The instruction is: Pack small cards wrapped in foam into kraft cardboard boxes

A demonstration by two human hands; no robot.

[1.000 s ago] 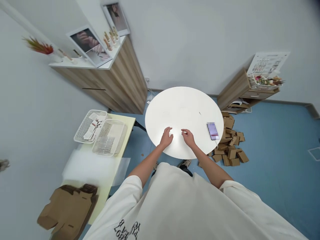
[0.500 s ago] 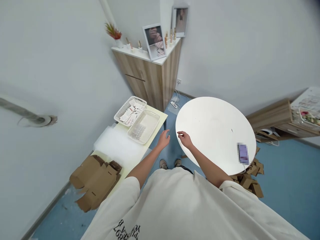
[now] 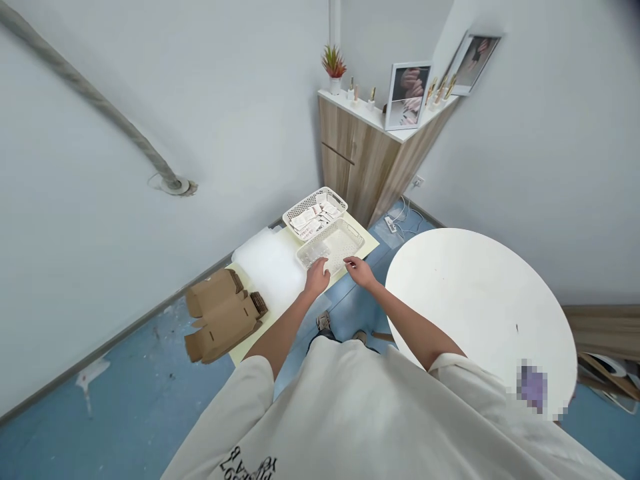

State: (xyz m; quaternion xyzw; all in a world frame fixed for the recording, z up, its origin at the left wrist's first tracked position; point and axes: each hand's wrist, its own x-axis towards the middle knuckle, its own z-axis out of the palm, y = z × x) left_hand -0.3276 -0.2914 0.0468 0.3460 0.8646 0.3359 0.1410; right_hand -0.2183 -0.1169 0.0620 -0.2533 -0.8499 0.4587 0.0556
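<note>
White, open-topped basket [image 3: 346, 239] with perforated walls, sitting upright and angled on pale-yellow bench [image 3: 371, 245], just in front of second white basket [image 3: 334, 193]. Clear plastic pieces [image 3: 313, 252] inside, toward left end, outlines hard to make out.

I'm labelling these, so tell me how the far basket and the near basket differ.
Contents: the far basket holds white packets; the near basket holds clear pieces.
Fill: packets cover much of the far basket's bottom, while the near basket shows a bare stretch at the right.
Place: the near basket is by the left hand and right hand; the far basket lies beyond it.
Both are whitish, with holes in their walls.
</note>
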